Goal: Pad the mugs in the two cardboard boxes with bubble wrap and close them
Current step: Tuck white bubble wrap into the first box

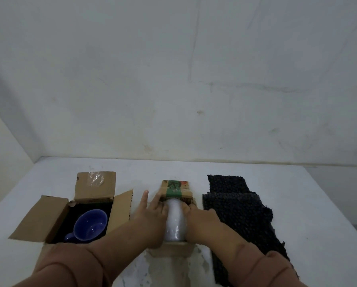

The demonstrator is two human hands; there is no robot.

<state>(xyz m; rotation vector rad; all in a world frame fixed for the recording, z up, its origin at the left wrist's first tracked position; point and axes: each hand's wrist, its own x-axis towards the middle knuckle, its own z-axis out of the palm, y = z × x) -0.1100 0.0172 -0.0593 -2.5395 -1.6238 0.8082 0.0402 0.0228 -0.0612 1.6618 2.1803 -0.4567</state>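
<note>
An open cardboard box (38, 220) on the left holds a blue mug (89, 225) lying on dark padding. In the middle stands a smaller box (176, 189) with a white rounded thing (175, 220), perhaps a mug in clear wrap, bulging out of its top. My left hand (152, 212) presses against the white thing's left side with its fingers mostly straight. My right hand (196, 216) presses on its right side, fingertips tucked down between it and the box wall.
Black bubble wrap sheets (235, 210) lie on the white table (308, 193) right of the middle box. A white wall stands close behind, and the table's right edge runs near the wrap.
</note>
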